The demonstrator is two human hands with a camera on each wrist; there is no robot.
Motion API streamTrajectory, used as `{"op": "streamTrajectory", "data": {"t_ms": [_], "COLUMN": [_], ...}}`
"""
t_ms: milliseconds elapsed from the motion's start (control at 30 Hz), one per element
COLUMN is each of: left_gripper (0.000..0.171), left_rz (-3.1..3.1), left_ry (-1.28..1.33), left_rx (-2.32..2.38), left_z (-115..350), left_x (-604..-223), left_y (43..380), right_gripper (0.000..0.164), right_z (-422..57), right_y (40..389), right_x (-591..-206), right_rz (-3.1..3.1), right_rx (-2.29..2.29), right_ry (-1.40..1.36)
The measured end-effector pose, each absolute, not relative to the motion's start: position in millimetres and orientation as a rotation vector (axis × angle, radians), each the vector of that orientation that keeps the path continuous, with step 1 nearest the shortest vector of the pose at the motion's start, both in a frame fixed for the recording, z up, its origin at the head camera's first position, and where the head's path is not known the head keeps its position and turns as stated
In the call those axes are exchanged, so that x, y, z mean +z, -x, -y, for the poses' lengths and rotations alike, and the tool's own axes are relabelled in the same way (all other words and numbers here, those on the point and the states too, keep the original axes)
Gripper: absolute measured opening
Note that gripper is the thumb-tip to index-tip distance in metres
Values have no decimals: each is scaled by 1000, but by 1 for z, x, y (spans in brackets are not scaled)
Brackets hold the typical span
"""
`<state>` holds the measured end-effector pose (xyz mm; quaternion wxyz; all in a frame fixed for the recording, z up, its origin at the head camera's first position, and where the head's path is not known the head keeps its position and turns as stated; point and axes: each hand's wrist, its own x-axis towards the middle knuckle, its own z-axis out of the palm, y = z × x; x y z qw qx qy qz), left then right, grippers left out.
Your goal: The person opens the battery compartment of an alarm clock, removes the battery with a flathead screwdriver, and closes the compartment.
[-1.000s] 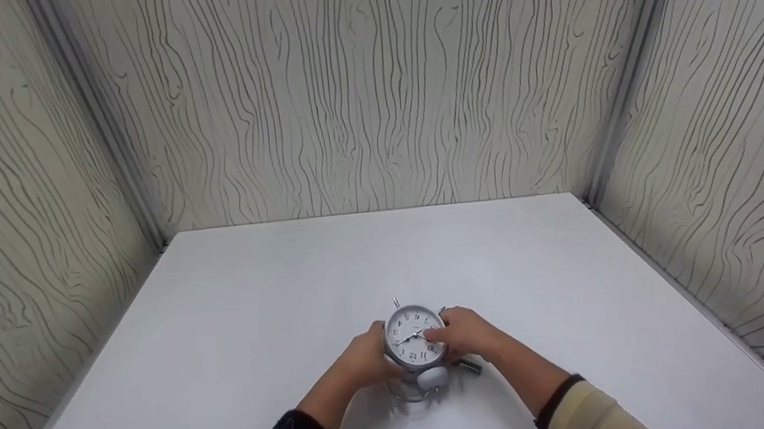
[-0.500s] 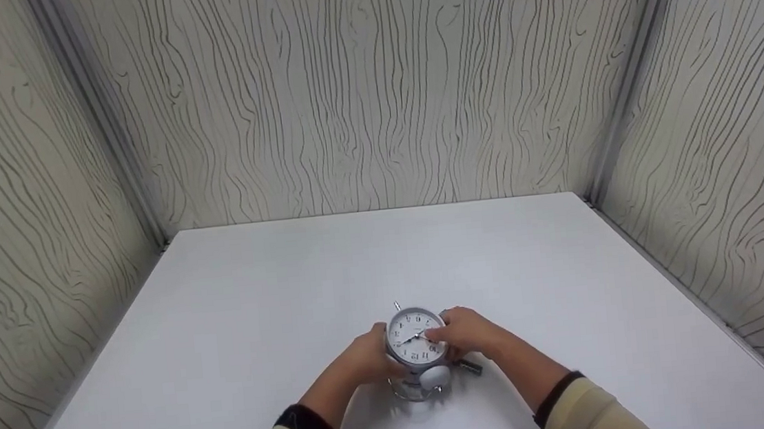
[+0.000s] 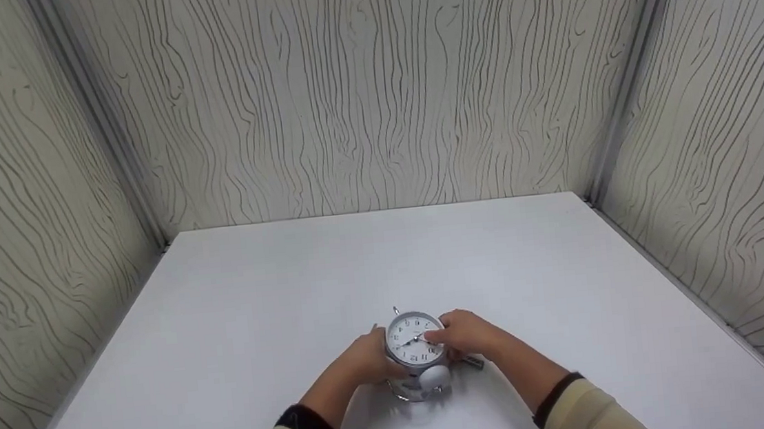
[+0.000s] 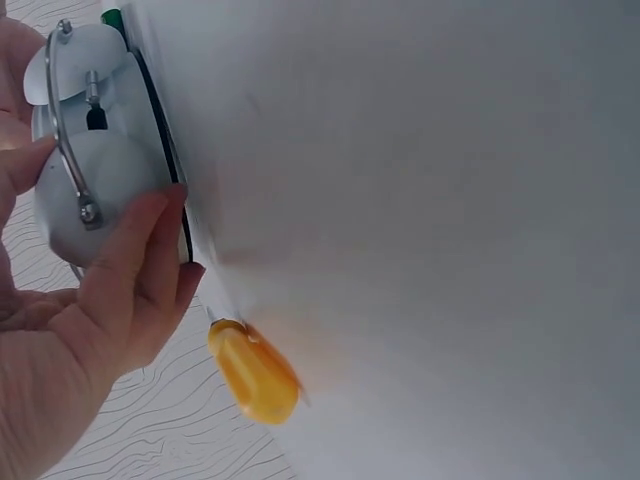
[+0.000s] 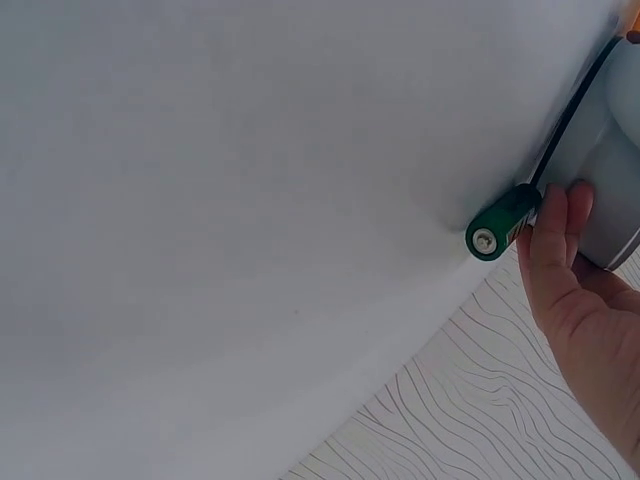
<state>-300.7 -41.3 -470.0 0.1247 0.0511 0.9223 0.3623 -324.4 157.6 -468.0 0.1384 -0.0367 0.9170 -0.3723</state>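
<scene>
A white twin-bell alarm clock (image 3: 415, 338) lies between both hands, dial up, its bells (image 4: 95, 190) and wire handle toward the person. The left hand (image 3: 367, 359) grips its left side, with fingertips at the dark back rim in the left wrist view. Holding the right side, the right hand (image 3: 468, 331) has its thumb on the glass. Against the right fingers lies a green battery (image 5: 500, 225) on the table, partly hidden in the head view. A screwdriver (image 4: 252, 375) with a yellow handle lies beyond the left hand.
The white table (image 3: 257, 287) reaches back to wood-grain patterned panels (image 3: 364, 91) behind and on both sides. Metal posts (image 3: 97, 122) stand in the corners.
The clock's far end has moved slightly toward the person, and less of its foot shows. The battery has shifted a little to the right. Both hands keep their hold.
</scene>
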Motion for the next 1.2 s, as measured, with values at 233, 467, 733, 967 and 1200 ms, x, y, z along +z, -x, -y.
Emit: {"op": "streamTrajectory", "data": {"t_ms": [233, 467, 733, 967, 1200], "left_gripper": [75, 77, 78, 84, 74], "left_rz": [-2692, -2697, -2713, -2724, -2922], "left_ry": [-153, -164, -230, -81, -13], "left_rx": [1059, 1049, 1009, 994, 812], "left_z": [43, 45, 48, 56, 74], "left_x": [-470, -466, -464, -446, -425], "left_y": [301, 300, 300, 307, 324], "right_gripper": [26, 28, 27, 33, 33], "right_z": [-158, -159, -162, -171, -187], "right_y": [323, 324, 326, 336, 358], "right_x": [-467, -464, -460, -440, -408], "right_rz": [-2685, -2710, -2701, -2729, -3008], "right_rx": [-1032, -982, -966, -913, -882], "right_ry": [143, 148, 132, 193, 253]}}
